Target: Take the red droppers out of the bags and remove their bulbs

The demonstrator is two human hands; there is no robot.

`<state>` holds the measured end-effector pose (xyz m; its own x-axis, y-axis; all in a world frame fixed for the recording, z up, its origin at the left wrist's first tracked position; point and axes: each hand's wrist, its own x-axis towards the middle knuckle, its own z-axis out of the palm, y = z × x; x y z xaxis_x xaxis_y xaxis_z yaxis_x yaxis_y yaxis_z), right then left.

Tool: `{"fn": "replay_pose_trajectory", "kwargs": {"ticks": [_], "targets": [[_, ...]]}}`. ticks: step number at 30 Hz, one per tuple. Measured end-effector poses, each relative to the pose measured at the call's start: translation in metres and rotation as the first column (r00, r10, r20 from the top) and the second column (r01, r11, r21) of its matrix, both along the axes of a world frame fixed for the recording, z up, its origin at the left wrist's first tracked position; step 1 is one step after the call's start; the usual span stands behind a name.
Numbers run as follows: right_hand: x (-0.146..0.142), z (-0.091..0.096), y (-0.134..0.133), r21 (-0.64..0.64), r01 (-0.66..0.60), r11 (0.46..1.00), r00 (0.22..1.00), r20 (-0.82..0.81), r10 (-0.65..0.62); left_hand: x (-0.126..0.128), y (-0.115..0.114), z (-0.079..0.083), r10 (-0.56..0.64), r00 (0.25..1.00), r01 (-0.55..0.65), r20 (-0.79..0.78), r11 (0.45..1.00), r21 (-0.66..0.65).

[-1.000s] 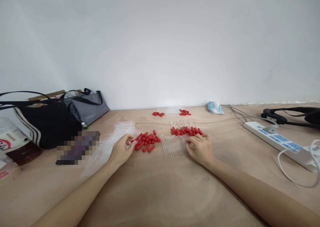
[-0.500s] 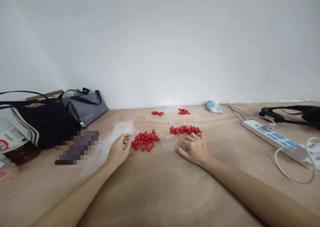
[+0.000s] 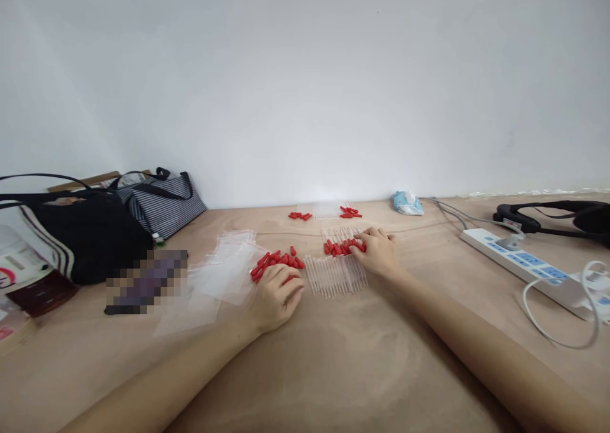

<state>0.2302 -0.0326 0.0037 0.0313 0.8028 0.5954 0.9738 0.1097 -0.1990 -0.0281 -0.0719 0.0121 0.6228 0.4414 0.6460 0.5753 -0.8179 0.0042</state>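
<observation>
My left hand rests on the near edge of a heap of loose red rubber bulbs, its fingers curled over a few of them. My right hand lies with curled fingers on the right end of a row of clear droppers capped with red bulbs. Between the two hands a row of bare clear tubes lies flat on the wooden table. Whether either hand grips anything is hidden by the fingers.
Clear zip bags lie left of the red heap. Black and striped bags stand at the far left beside a blurred object. More capped droppers lie by the wall. A white power strip with cables, a headset and a tissue pack sit at the right.
My left hand moved right from the zip bags onto the near side of the red bulb heap. My right hand moved away from the bare tubes up to the capped row.
</observation>
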Motion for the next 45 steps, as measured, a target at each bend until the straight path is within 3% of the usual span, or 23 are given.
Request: {"fn": "replay_pose_trajectory", "kwargs": {"ticks": [5,9,12,15,17,19,21,22,23,24,26,28,30,33,36,45], "targets": [[-0.005,-0.003,0.014,-0.036,0.125,0.992,0.991,0.055,-0.123,0.011,0.01,-0.005,-0.016,0.998,0.018,0.057,0.999,-0.033],[-0.006,-0.003,0.009,0.064,0.132,0.989,0.991,-0.006,-0.132,0.008,0.012,-0.008,-0.015,0.991,0.026,0.13,0.996,-0.081],[-0.012,0.002,-0.008,0.166,0.086,0.982,0.992,-0.106,-0.069,0.011,0.012,-0.003,-0.03,0.975,0.068,0.22,0.983,-0.168],[-0.028,0.004,-0.034,0.263,-0.055,0.963,0.982,-0.159,0.1,0.028,0.008,0.005,0.003,0.954,0.106,0.299,0.932,-0.346],[-0.042,0.003,-0.051,0.317,-0.159,0.935,0.964,-0.154,0.216,0.043,0.004,0.008,0.068,0.929,0.148,0.365,0.835,-0.53],[-0.055,0.0,-0.063,0.343,-0.23,0.911,0.947,-0.136,0.29,0.058,0.001,0.008,0.154,0.877,0.257,0.456,0.652,-0.714],[-0.063,-0.002,-0.068,0.338,-0.287,0.896,0.935,-0.105,0.339,0.066,0.0,0.006,0.233,0.819,0.383,0.525,0.458,-0.802],[-0.064,-0.002,-0.069,0.331,-0.316,0.889,0.928,-0.086,0.362,0.067,0.0,0.005,0.257,0.801,0.415,0.54,0.412,-0.811],[-0.063,-0.002,-0.07,0.327,-0.343,0.881,0.921,-0.068,0.384,0.065,0.001,0.005,0.261,0.802,0.408,0.537,0.417,-0.812],[-0.06,-0.002,-0.07,0.33,-0.362,0.872,0.915,-0.051,0.399,0.06,0.002,0.005,0.241,0.826,0.358,0.51,0.474,-0.804],[-0.05,0.0,-0.07,0.361,-0.369,0.856,0.916,-0.011,0.4,0.045,0.004,0.007,0.156,0.912,0.178,0.38,0.683,-0.708],[-0.04,0.001,-0.071,0.378,-0.382,0.843,0.92,0.067,0.387,0.029,0.005,0.007,0.05,0.981,0.047,0.187,0.875,-0.482],[-0.034,0.0,-0.073,0.347,-0.446,0.825,0.895,0.18,0.408,0.016,0.003,0.004,-0.031,0.999,0.041,0.04,0.966,-0.256],[-0.035,-0.006,-0.075,0.278,-0.553,0.786,0.831,0.261,0.492,0.01,-0.003,-0.005,-0.089,0.993,0.088,-0.073,0.996,-0.029],[-0.042,-0.014,-0.074,0.268,-0.588,0.763,0.809,0.218,0.547,0.012,-0.008,-0.009,-0.096,0.991,0.103,-0.088,0.991,0.081],[-0.041,-0.015,-0.073,0.15,-0.582,0.799,0.811,0.184,0.556,0.011,-0.005,-0.006,-0.122,0.992,0.124,-0.031,0.99,0.07]]}}
